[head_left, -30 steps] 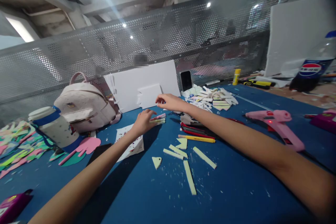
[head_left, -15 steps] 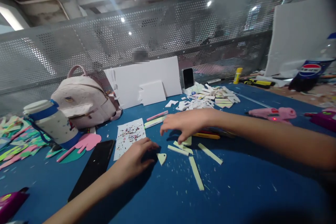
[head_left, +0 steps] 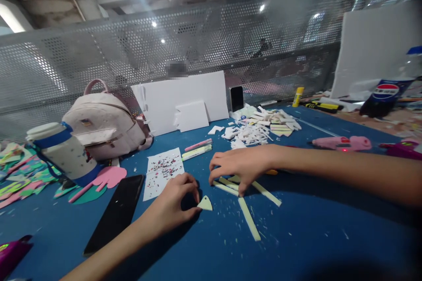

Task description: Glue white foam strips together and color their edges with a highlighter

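Observation:
My left hand (head_left: 176,199) pinches the edge of a small pale-yellow triangle piece (head_left: 206,204) with a hole near one corner; the piece rests on the blue tabletop. My right hand (head_left: 240,164) arches palm down with its fingers apart, fingertips down at several pale-yellow strips. One short strip (head_left: 225,188) lies at its fingertips, another strip (head_left: 267,194) reaches out to the right, and a third strip (head_left: 249,219) points toward me. The hand partly hides the strips beneath it.
Beyond my hands are pens (head_left: 197,153), speckled paper (head_left: 164,169) and a heap of white scraps (head_left: 257,131). Leftward lie a black phone (head_left: 115,215), a bottle (head_left: 64,153) and a backpack (head_left: 102,127). A pink glue gun (head_left: 343,142) lies past my right forearm.
My left thumb and finger have closed at the triangle piece, which has turned. My right hand has moved slightly right and down onto the strips.

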{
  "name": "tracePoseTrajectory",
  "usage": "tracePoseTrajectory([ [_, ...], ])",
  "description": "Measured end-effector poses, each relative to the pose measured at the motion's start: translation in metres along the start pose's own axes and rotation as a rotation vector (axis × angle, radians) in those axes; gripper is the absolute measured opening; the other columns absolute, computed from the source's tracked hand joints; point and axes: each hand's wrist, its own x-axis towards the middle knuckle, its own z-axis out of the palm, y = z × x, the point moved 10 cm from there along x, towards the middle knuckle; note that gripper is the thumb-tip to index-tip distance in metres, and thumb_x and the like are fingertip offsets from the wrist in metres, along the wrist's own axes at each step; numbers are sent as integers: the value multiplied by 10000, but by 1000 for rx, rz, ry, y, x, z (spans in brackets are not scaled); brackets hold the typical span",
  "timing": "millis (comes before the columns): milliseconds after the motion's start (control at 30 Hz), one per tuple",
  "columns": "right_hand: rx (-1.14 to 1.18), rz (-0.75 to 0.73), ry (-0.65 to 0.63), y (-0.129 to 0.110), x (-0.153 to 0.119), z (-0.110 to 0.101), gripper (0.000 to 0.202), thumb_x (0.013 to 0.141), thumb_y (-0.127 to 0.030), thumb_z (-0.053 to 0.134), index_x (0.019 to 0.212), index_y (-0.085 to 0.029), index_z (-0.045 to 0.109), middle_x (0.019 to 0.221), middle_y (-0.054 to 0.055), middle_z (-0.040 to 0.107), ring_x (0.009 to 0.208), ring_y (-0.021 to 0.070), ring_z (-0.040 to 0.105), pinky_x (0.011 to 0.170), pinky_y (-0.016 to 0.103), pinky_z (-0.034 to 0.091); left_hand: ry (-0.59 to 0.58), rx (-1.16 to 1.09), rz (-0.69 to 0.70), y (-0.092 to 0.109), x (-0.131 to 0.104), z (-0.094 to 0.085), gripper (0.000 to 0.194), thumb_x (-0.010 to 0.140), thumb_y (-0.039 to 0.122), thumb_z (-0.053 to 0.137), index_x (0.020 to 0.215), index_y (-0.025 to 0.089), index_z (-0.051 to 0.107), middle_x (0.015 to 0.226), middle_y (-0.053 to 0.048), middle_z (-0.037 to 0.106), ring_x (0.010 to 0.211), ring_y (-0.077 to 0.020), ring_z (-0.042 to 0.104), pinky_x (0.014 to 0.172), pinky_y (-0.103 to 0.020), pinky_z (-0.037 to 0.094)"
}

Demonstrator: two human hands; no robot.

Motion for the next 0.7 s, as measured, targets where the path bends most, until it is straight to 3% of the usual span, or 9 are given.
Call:
tracePoseTrajectory([
  [233, -1, -7, 37, -1, 2, 0, 610, 760, -278, 861, 1300, -234, 580, 1291, 112, 571, 1249, 306, 473, 822, 357, 392, -110, -102, -3, 11, -10, 8, 206, 757, 191, 837, 896, 264, 704, 1218, -12, 590, 1195, -213, 575, 1057, -357, 412],
  [433, 6, 8, 97, -7, -2, -11, 581, 777, -323, 851, 1279, -191, 591, 1308, 120, 586, 1256, 299, 490, 868, 368, 425, -125, -123, 22, 12, -2, 6, 384, 813, 228, 824, 1157, 326, 686, 1259, -23, 585, 1232, -214, 551, 1096, -355, 408],
  [567, 17, 80, 156, -12, -5, -15, 549, 800, -410, 827, 1235, -158, 605, 1271, 126, 606, 1196, 306, 523, 857, 381, 446, -126, -118, 17, 15, -1, 13, 287, 801, 253, 833, 1051, 310, 704, 1242, -19, 575, 1217, -217, 557, 1091, -355, 417],
  [700, 31, 111, 185, -20, -7, -5, 502, 776, -509, 826, 1088, -154, 657, 1186, 119, 631, 1149, 316, 537, 836, 388, 457, -45, -79, -38, 13, -4, 15, 264, 763, 204, 815, 964, 267, 656, 1248, -35, 546, 1245, -259, 514, 1120, -429, 388],
])
